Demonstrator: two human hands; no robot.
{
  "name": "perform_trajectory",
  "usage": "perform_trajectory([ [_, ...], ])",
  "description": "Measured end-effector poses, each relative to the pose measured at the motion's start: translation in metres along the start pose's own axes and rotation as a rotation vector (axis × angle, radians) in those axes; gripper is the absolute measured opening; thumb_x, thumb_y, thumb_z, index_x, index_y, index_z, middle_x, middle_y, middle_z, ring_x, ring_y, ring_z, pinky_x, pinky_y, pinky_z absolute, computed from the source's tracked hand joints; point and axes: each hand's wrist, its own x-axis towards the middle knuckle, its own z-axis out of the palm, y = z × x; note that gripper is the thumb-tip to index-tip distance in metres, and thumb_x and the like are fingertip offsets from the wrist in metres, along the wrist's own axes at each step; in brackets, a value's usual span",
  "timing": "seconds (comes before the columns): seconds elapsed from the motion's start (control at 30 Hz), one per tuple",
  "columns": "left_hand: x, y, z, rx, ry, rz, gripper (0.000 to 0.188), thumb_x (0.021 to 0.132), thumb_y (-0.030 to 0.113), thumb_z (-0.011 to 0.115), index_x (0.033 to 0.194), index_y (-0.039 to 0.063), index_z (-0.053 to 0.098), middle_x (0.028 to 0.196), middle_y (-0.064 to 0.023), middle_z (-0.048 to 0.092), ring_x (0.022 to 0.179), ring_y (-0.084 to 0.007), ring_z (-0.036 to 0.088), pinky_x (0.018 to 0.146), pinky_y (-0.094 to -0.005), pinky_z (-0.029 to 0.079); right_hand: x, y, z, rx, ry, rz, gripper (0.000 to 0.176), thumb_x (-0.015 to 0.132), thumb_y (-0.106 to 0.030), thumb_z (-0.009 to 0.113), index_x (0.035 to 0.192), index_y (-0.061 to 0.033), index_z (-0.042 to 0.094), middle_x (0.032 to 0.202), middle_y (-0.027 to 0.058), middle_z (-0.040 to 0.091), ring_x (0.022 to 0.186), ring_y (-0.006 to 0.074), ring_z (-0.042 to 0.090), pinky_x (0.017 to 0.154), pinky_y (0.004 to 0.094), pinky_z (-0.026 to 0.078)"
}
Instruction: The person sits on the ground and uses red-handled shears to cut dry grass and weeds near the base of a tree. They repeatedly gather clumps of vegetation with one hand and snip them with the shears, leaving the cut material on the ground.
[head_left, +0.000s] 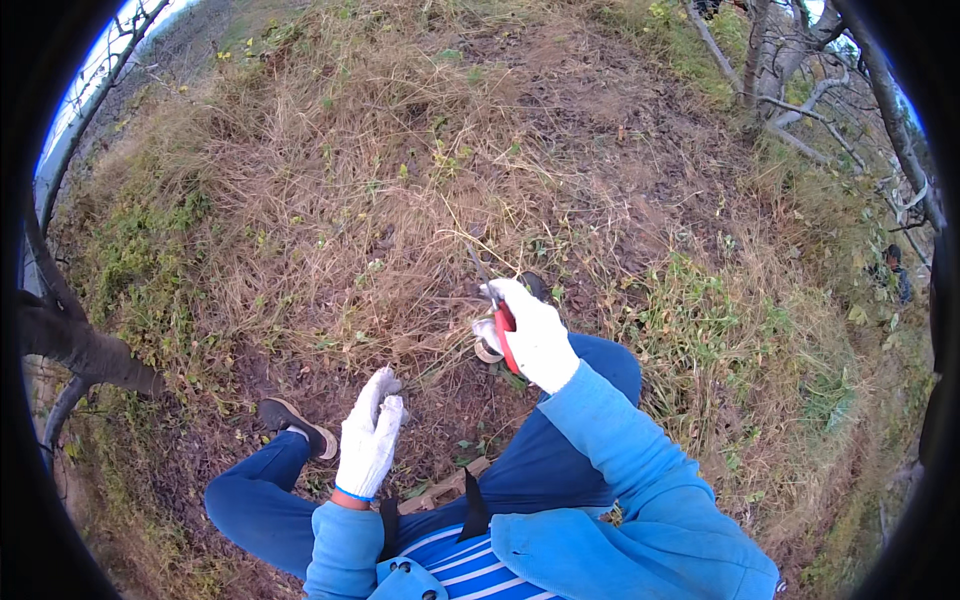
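Note:
My right hand (536, 337), in a white knit glove, is shut on a pair of red-handled shears (505, 339). Their thin dark blade (477, 261) points up and slightly left, over the dry grass. Pale dry stems (491, 253) cross near the blade tip; whether the blade touches them I cannot tell. To the lower left, my left hand (369, 435), gloved too, is raised above bare soil with its thumb and fingers apart and nothing visible in it. Part of a shoe (487, 351) shows beneath my right hand.
A thick branch (90, 352) juts in at the left. Bare-limbed trees (780, 67) stand at the upper right. Another person (896, 274) is among plants at the far right. Green weeds (697, 330) grow beside my right knee. A wooden piece (442, 491) lies beneath me.

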Motion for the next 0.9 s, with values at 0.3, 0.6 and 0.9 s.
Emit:
perform_trajectory([
  [0.3,0.004,-0.057,-0.029,0.002,0.123,-0.125,0.041,0.104,0.020,0.057,0.139,-0.001,0.055,0.123,-0.0149,0.068,0.106,-0.0189,0.066,0.088,-0.0324,0.055,-0.004,0.140,-0.236,-0.613,0.977,0.075,0.054,0.089,-0.021,0.079,0.134,-0.0007,0.057,0.118,0.0178,0.068,0.103,0.0266,0.065,0.093,0.0372,0.051],
  [0.6,-0.003,-0.119,-0.045,0.504,0.149,-0.092,0.047,0.098,0.028,0.064,0.136,0.001,0.059,0.126,-0.0214,0.068,0.115,-0.0331,0.068,0.101,-0.0406,0.051,-0.134,0.205,-0.364,-0.899,0.397,0.725,0.050,0.083,-0.028,0.079,0.125,-0.0053,0.063,0.106,0.0179,0.071,0.094,0.0309,0.067,0.089,0.0399,0.051],
  [0.9,-0.010,-0.146,-0.041,0.685,-0.073,-0.187,0.046,0.098,0.038,0.057,0.134,0.010,0.060,0.130,-0.0192,0.065,0.117,-0.0390,0.064,0.101,-0.0467,0.050,-0.045,0.160,-0.268,-0.538,0.408,0.463,0.055,0.088,-0.013,0.077,0.139,-0.0088,0.057,0.120,0.0112,0.068,0.105,0.0205,0.065,0.095,0.0345,0.050],
])
